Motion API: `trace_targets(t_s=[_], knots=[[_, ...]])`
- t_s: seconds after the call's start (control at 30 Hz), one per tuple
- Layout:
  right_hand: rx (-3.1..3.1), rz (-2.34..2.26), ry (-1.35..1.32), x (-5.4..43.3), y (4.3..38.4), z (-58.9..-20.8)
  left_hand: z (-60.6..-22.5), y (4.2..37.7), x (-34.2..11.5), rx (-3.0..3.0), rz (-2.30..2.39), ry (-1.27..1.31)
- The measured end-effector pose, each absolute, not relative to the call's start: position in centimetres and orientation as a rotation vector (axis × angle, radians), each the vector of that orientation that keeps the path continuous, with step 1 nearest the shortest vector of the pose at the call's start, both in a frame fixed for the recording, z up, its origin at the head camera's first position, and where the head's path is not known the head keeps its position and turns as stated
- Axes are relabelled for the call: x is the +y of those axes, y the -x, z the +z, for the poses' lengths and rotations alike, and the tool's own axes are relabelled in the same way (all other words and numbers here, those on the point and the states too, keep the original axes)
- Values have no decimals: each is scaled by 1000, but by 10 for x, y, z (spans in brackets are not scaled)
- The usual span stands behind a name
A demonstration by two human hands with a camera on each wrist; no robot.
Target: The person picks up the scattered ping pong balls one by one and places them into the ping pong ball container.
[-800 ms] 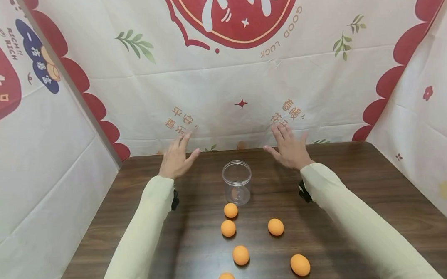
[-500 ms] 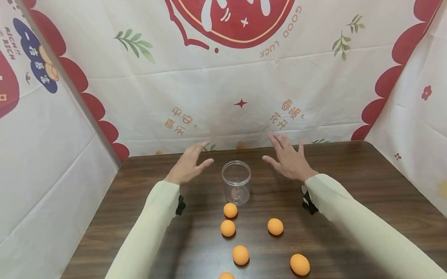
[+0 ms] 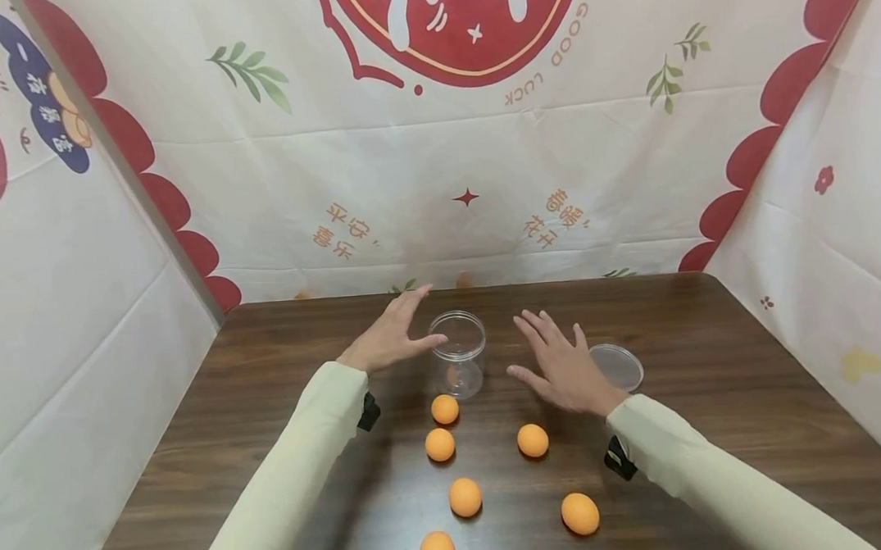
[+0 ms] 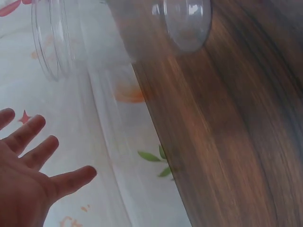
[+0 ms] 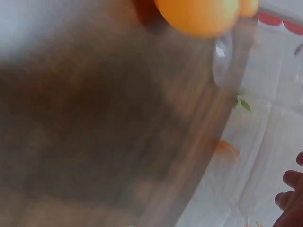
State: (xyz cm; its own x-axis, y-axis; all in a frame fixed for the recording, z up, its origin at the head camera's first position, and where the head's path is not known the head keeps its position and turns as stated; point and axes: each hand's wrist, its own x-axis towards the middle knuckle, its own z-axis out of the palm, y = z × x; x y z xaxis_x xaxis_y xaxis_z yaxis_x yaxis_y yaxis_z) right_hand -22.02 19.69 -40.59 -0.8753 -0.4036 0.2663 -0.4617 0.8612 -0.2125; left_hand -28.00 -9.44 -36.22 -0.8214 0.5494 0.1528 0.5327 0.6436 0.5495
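Note:
A clear plastic jar [image 3: 468, 364] stands upright and uncovered near the back of the table. My left hand [image 3: 386, 336] is just left of it, fingers extended, its thumb overlapping the jar's rim in the head view. In the left wrist view the jar [image 4: 118, 28] lies beyond the spread fingers [image 4: 71, 182], with a gap between. To the jar's right my right hand [image 3: 563, 372] hovers with fingers spread, holding nothing. A clear round lid [image 3: 622, 367] lies flat behind its wrist. Several orange ping-pong balls, such as the nearest to the jar [image 3: 445, 408], rest in front.
The wooden table [image 3: 285, 446] ends at a hanging white printed cloth [image 3: 376, 163] behind it, with similar cloth on both sides. Another orange ball [image 3: 580, 513] lies front right, close to my right sleeve [image 3: 707, 452].
My left hand has moved right, toward the jar. My right hand has come down and nearer to me, and the lid behind it now shows. The jar and balls stay put.

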Motion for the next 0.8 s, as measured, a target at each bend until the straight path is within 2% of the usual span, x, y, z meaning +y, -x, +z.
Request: trace_targets(t_s=[0.53,0.8], knots=[[-2862,531,-1001,185,159,-424,-384,271,-74,2738,1032,-857],[-2992,546,-1006,184,146,-428,-391,268,-70,2679,1127,-825]])
